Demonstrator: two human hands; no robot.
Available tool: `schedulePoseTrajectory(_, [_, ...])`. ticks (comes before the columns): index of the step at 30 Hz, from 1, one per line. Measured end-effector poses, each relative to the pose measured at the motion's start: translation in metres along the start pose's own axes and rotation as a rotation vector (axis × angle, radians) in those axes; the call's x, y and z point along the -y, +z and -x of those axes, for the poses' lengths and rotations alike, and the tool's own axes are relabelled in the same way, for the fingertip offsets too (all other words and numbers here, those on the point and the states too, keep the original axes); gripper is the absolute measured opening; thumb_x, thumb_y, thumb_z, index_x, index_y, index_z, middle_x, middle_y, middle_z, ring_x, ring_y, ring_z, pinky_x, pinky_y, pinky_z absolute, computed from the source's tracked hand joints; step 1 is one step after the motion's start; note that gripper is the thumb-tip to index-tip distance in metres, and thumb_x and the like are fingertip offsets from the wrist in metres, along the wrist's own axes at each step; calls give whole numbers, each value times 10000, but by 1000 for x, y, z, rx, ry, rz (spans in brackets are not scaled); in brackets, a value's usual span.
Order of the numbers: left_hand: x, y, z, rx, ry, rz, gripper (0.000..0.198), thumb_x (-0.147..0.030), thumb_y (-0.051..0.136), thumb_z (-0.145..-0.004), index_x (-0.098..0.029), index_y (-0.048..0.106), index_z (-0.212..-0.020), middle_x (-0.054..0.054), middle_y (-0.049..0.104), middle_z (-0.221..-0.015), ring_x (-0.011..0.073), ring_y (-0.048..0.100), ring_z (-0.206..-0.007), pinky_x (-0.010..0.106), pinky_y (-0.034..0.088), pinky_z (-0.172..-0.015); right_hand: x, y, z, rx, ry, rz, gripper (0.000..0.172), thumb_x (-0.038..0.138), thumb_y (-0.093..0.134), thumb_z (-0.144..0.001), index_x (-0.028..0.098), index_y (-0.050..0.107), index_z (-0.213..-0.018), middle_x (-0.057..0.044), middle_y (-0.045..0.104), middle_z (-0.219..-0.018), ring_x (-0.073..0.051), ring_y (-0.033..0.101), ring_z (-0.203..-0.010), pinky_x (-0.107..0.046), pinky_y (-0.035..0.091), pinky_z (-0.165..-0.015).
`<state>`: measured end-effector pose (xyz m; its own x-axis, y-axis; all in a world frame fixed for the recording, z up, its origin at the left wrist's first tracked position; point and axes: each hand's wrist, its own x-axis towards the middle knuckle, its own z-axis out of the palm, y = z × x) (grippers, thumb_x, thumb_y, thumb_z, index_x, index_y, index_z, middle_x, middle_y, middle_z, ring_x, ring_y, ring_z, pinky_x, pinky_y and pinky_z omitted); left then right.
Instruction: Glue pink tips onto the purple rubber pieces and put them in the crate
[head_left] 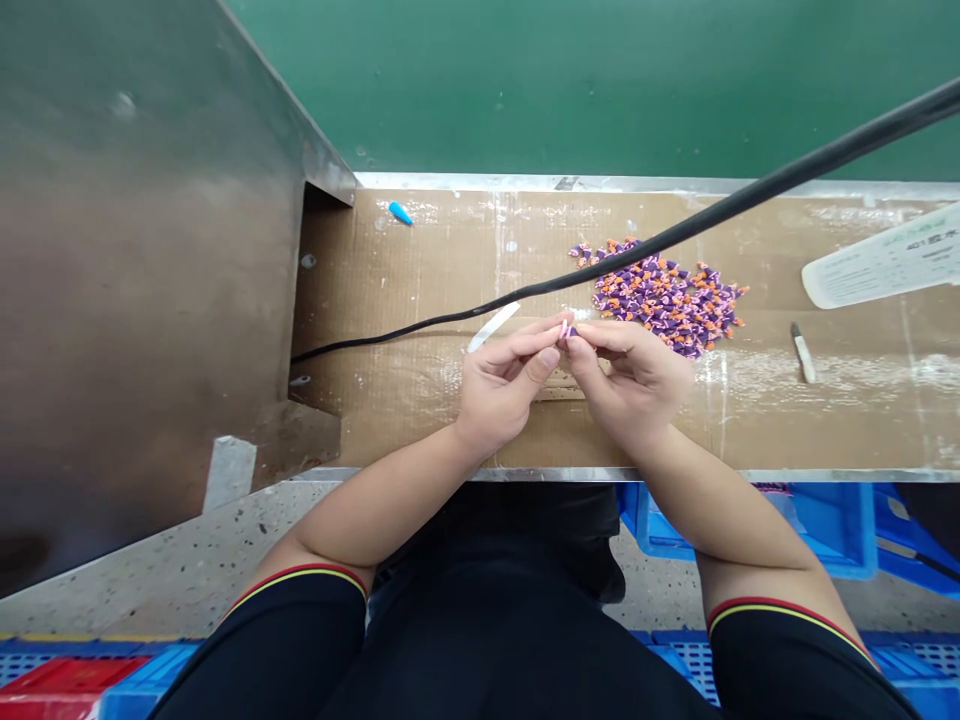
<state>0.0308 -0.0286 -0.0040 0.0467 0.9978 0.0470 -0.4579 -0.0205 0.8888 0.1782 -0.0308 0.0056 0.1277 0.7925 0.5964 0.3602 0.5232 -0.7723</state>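
Note:
Both hands meet over the cardboard-covered bench, fingertips pinched together. Between them is a tiny purple and pink piece (pixel 571 333), mostly covered by the fingers; its exact kind is too small to make out. My left hand (pixel 504 380) pinches its left side with thumb and forefinger. My right hand (pixel 630 380) grips it from the right, thumb below and fingers above. Just beyond the right hand lies a heap of similar small purple, pink and orange pieces (pixel 667 300). A white strip (pixel 493 326) rests beside the left fingers.
A black cable (pixel 450 318) runs across above the bench. At right lie a white bottle (pixel 877 262) and a small dark-tipped tool (pixel 802 355). A blue cap-like piece (pixel 400 213) sits at the back left. A metal cabinet (pixel 165 270) borders the left; blue bins (pixel 832 520) stand below.

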Motion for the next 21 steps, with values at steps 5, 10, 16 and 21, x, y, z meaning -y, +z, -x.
schedulePoseTrajectory(5, [0, -1, 1, -23, 19, -40, 332, -539, 943, -915, -346, 906, -1183, 68, 867, -1269, 257, 840, -1214, 420, 682, -1157, -2, -1, -2, -10, -39, -8, 160, 192, 809, -1013, 317, 850, -1104, -7, 894, -1004, -202, 870, -902, -363, 722, -806])
schedulePoseTrajectory(10, [4, 0, 3, 21, 7, -30, 284, -482, 936, -934, -346, 901, -1181, 67, 852, -1317, 254, 820, -1280, 431, 653, -1215, -3, 1, -3, -27, -114, 54, 129, 204, 810, -1008, 317, 845, -1062, 7, 894, -973, -192, 867, -856, -345, 732, -780])
schedulePoseTrajectory(16, [6, -1, 4, 63, 63, -51, 273, -434, 916, -961, -376, 882, -1225, 57, 846, -1338, 236, 816, -1290, 416, 649, -1220, -2, 2, -3, -31, -99, 109, 61, 293, 790, -1029, 312, 836, -995, -6, 899, -960, -209, 879, -854, -370, 752, -765])
schedulePoseTrajectory(21, [2, -3, 2, 80, 193, -139, 245, -376, 894, -982, -385, 881, -1226, 58, 864, -1279, 232, 830, -1236, 414, 683, -1159, 0, 3, -4, -62, -122, 32, 107, 221, 797, -1008, 319, 838, -1019, -1, 900, -963, -207, 885, -865, -363, 753, -782])
